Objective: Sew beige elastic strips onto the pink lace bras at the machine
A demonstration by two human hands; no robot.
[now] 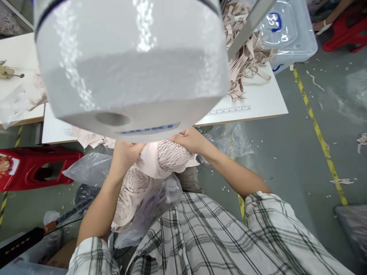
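A pale pink lace bra (172,154) is stretched between my hands under the front of a large white sewing machine (137,76). My left hand (128,152) is closed on the fabric at the left, its fingertips partly hidden by the machine head. At the other side my right hand (186,139) pinches the top edge of a lace cup, thumb on the fabric. More lace bra pieces (134,187) hang down from the left hand over a clear plastic bag (155,214) on my lap. The needle area is hidden behind the machine head.
Pale fabric straps (246,57) are heaped on the white table (266,99) at the right, beside a clear plastic bin (295,34). A red stool (37,166) stands at the left. Yellow tape (312,114) marks the littered floor. Part of another person (329,23) shows at top right.
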